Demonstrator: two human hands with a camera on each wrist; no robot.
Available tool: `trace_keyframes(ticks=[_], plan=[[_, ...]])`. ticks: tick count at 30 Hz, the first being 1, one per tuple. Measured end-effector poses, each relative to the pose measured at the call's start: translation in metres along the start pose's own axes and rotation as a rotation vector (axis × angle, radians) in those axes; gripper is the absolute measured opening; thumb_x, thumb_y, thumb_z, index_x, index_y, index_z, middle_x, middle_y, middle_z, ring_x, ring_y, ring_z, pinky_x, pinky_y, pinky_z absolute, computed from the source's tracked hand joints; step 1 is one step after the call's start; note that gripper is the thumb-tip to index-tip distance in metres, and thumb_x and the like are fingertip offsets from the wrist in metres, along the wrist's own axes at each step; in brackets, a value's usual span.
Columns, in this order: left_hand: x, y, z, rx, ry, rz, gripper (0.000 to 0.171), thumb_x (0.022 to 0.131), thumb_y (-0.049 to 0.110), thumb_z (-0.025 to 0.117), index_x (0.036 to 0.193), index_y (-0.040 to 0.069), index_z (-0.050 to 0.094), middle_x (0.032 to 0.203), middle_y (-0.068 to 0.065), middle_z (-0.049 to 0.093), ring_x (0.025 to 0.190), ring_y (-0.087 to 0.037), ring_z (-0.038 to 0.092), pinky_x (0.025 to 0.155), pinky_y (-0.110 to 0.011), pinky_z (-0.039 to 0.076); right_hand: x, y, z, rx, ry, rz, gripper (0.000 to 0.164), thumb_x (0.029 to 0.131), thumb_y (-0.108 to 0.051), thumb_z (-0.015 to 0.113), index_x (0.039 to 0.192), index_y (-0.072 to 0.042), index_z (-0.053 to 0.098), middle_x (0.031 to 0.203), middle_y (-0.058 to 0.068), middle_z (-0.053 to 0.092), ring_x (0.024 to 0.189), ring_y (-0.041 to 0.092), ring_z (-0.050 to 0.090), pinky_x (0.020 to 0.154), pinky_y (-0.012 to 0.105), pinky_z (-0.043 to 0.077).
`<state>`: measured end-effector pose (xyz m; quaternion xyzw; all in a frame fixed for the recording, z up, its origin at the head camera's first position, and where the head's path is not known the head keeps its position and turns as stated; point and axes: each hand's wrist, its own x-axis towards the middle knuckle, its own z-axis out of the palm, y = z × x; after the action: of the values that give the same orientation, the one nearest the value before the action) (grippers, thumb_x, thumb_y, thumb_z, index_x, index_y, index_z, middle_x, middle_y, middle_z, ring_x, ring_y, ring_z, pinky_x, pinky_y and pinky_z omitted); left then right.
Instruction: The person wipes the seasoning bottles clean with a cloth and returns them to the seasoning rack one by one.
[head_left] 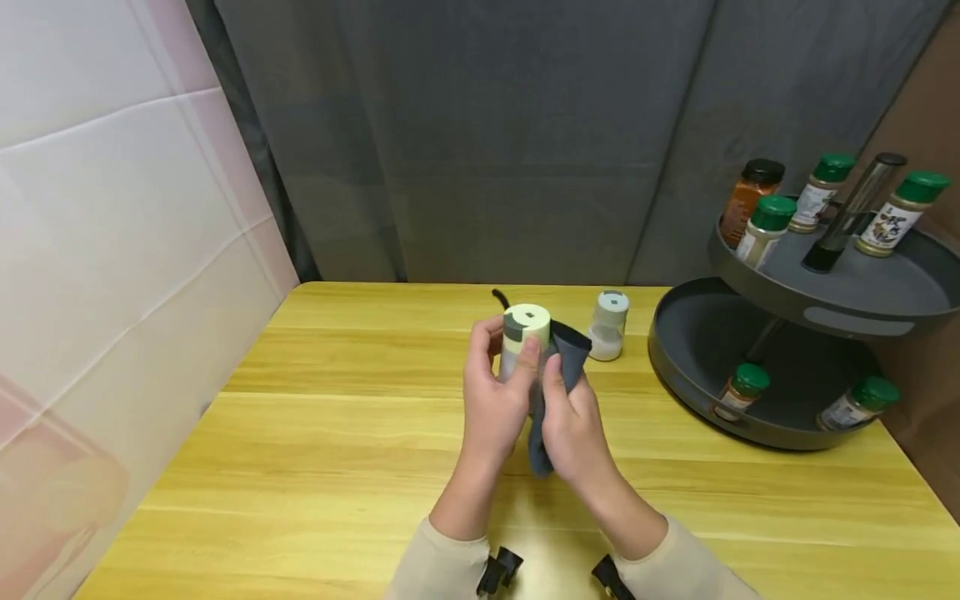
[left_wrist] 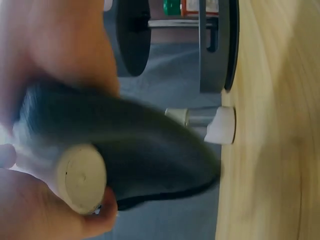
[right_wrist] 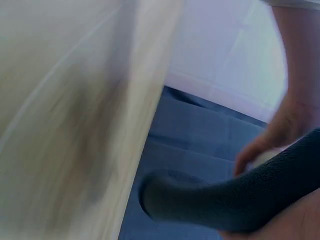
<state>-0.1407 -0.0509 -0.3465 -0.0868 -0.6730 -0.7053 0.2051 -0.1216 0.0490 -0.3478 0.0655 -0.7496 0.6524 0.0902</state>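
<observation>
In the head view my left hand (head_left: 489, 408) grips a seasoning shaker (head_left: 527, 320) with a pale, grey-marked lid, held above the wooden table. My right hand (head_left: 577, 427) holds a dark grey cloth (head_left: 542, 450) against the shaker's right side, and part of the cloth hangs below the fingers. The left wrist view shows the shaker's pale round end (left_wrist: 82, 177) between the left fingers, with the blurred cloth sweeping past it. A second shaker (head_left: 606, 333), partly filled with white grains, stands on the table behind the right hand.
To the right stands a dark two-tier turntable rack (head_left: 795, 292). Several spice jars with green lids and one black-capped orange jar (head_left: 750, 200) are on its tiers. A grey curtain (head_left: 480, 150) hangs behind the table (head_left: 322, 467), and a pale sheet (head_left: 127, 208) borders its left side.
</observation>
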Motion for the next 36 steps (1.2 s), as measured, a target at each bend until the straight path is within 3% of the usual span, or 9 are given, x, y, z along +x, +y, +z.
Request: trace_keyframes(ticks=[3,8,10,15,18,24,27,31,36], plan=[[0.0,0.0,-0.001,0.01,-0.005,0.01,0.032,0.101,0.017,0.072,0.129,0.006,0.062,0.124,-0.016,0.065,0.113,-0.023,0.056,0.095,-0.041,0.051,0.003,-0.007,-0.004,0.005,0.0,0.003,0.052,0.117,-0.044,0.029,0.136,-0.001,0.052,0.107,0.015,0.059,0.095,0.021,0.056,0.089,0.03,0.045],[-0.004,0.0,0.004,-0.013,-0.042,-0.007,0.032,0.097,0.016,0.075,0.126,0.006,0.064,0.12,-0.015,0.066,0.111,-0.021,0.058,0.1,-0.042,0.047,0.004,-0.018,-0.002,0.003,0.079,-0.24,0.039,0.116,-0.03,0.037,0.138,0.001,0.048,0.101,0.016,0.056,0.085,0.02,0.055,0.081,0.027,0.045],[-0.004,0.001,0.004,-0.04,-0.032,-0.025,0.032,0.096,0.014,0.075,0.125,0.005,0.064,0.119,-0.016,0.066,0.111,-0.021,0.058,0.102,-0.043,0.044,0.002,-0.015,0.001,-0.021,0.093,-0.281,0.039,0.116,-0.024,0.039,0.144,0.002,0.045,0.106,0.016,0.058,0.089,0.02,0.056,0.084,0.027,0.046],[-0.001,0.003,-0.001,-0.059,0.021,-0.041,0.032,0.097,0.011,0.075,0.126,0.004,0.064,0.122,-0.016,0.065,0.113,-0.023,0.057,0.102,-0.044,0.043,-0.003,0.001,0.003,-0.02,0.029,-0.083,0.047,0.117,-0.034,0.035,0.148,0.0,0.047,0.124,0.016,0.061,0.109,0.02,0.057,0.1,0.032,0.044],[0.0,0.004,-0.003,-0.038,0.019,-0.034,0.032,0.097,0.012,0.076,0.125,0.004,0.064,0.122,-0.017,0.066,0.112,-0.023,0.058,0.101,-0.044,0.045,0.0,0.002,-0.002,0.019,0.004,0.017,0.052,0.117,-0.043,0.03,0.143,-0.002,0.05,0.114,0.017,0.062,0.1,0.02,0.058,0.094,0.032,0.046],[-0.003,0.002,0.003,-0.018,-0.038,-0.023,0.032,0.095,0.014,0.077,0.124,0.006,0.066,0.117,-0.016,0.068,0.108,-0.021,0.059,0.098,-0.043,0.048,0.002,-0.016,-0.003,0.102,0.064,-0.183,0.037,0.117,-0.03,0.034,0.13,0.002,0.048,0.094,0.012,0.054,0.083,0.019,0.054,0.081,0.026,0.045],[-0.004,0.002,0.003,-0.03,-0.019,-0.029,0.032,0.095,0.012,0.077,0.124,0.006,0.066,0.118,-0.015,0.067,0.11,-0.021,0.058,0.102,-0.044,0.045,-0.002,-0.01,0.002,0.054,0.08,-0.227,0.036,0.116,-0.025,0.038,0.139,0.003,0.045,0.109,0.012,0.058,0.098,0.018,0.057,0.091,0.024,0.045],[-0.001,0.002,-0.001,-0.034,0.028,-0.05,0.032,0.096,0.012,0.077,0.125,0.005,0.066,0.122,-0.016,0.067,0.112,-0.023,0.058,0.104,-0.047,0.043,-0.006,0.006,0.004,0.005,0.025,-0.09,0.046,0.117,-0.032,0.036,0.149,0.001,0.043,0.128,0.017,0.06,0.112,0.023,0.057,0.101,0.031,0.045],[0.0,0.0,-0.004,-0.006,0.042,-0.042,0.031,0.096,0.013,0.077,0.123,0.005,0.066,0.122,-0.016,0.067,0.111,-0.024,0.059,0.103,-0.048,0.044,0.002,-0.002,-0.002,-0.001,-0.025,0.086,0.054,0.116,-0.046,0.029,0.14,-0.003,0.051,0.118,0.017,0.063,0.102,0.023,0.058,0.094,0.035,0.045]])
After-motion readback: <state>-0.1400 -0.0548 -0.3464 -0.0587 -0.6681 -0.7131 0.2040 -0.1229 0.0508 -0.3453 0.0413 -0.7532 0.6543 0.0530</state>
